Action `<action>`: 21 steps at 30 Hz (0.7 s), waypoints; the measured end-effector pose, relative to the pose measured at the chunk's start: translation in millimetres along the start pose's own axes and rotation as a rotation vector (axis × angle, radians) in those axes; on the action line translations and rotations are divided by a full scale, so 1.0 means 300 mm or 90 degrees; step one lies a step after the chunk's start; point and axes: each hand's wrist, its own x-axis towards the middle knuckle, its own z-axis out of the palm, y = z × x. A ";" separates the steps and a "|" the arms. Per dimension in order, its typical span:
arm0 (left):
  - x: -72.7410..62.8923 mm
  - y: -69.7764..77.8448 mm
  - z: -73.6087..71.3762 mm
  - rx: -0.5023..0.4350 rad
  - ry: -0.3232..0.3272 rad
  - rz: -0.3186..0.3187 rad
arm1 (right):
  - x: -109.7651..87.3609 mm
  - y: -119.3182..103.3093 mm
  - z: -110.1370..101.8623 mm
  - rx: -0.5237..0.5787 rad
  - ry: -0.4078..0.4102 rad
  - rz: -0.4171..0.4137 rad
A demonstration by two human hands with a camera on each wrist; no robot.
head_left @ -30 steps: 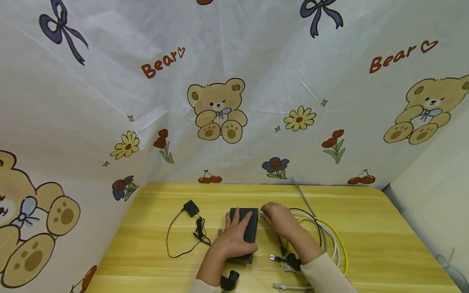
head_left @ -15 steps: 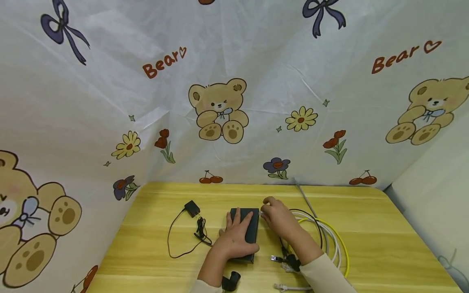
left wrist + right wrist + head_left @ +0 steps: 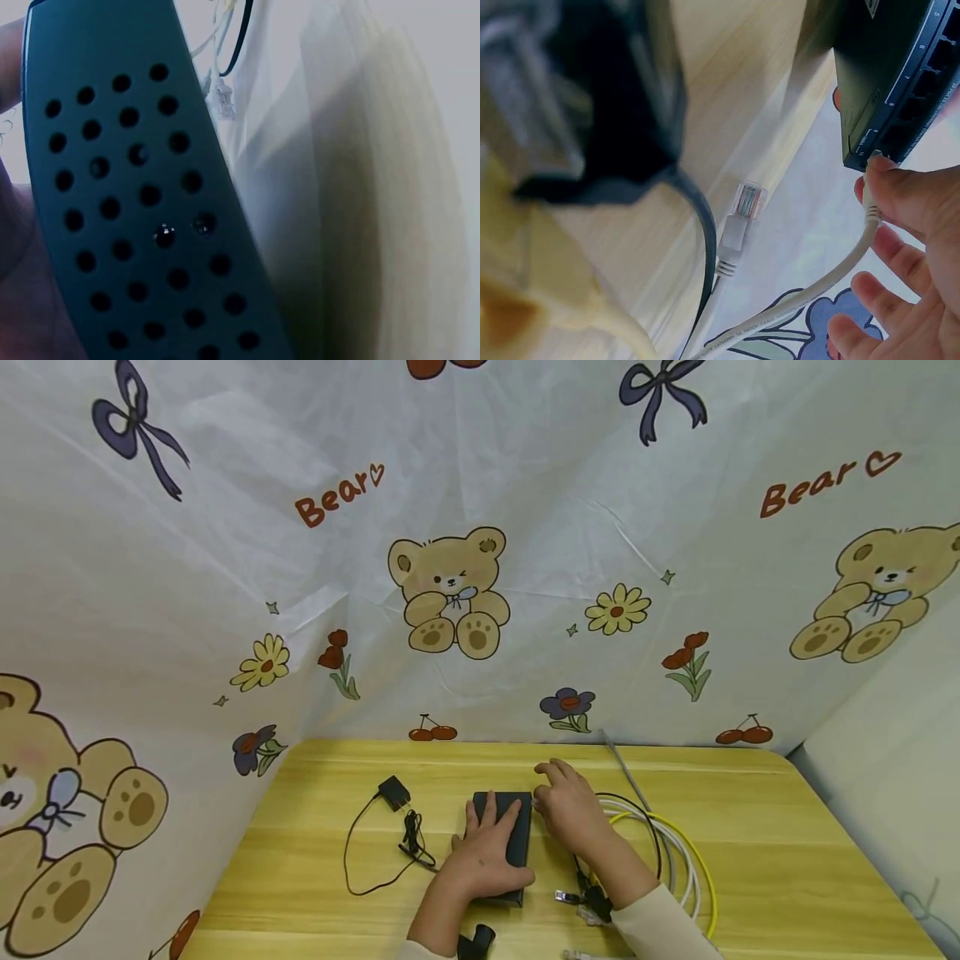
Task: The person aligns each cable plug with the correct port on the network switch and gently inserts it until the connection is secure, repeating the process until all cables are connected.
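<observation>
A black network switch (image 3: 519, 831) lies on the wooden table in the head view. My left hand (image 3: 486, 860) rests on top with its fingers spread, thumb toward the right edge. A dark panel with round vent holes (image 3: 142, 187) fills much of the left wrist view. My right hand (image 3: 570, 810) is at the switch's far right corner. In the right wrist view, its thumb and a finger pinch the plug end of a white Ethernet cable (image 3: 832, 274) at the end port of the switch (image 3: 889, 82). How deep the plug sits is hidden by the fingertips.
Left of the switch lies a black power adapter (image 3: 393, 792) with its cord. A black piece (image 3: 476, 941) is near the left wrist. Coiled yellow cable (image 3: 705, 868) and white and grey cables lie right, with a loose clear plug (image 3: 746, 206). A bear-print cloth (image 3: 450, 693) stands behind.
Some fingers of my right hand have lifted and straightened away from the switch while the hand stays at the corner. The left hand keeps its place. The head view has shifted slightly.
</observation>
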 end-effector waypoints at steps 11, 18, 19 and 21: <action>-0.001 -0.007 0.004 -0.037 0.012 0.004 | 0.006 0.010 0.011 0.089 0.014 -0.040; 0.004 -0.010 0.011 -0.035 0.019 0.006 | 0.016 0.011 0.013 0.094 -0.015 -0.056; 0.005 -0.009 0.009 -0.034 0.020 0.007 | 0.019 0.012 0.014 0.097 -0.021 -0.057; 0.008 -0.009 0.005 -0.034 0.023 0.009 | 0.025 0.011 0.017 0.106 -0.030 -0.049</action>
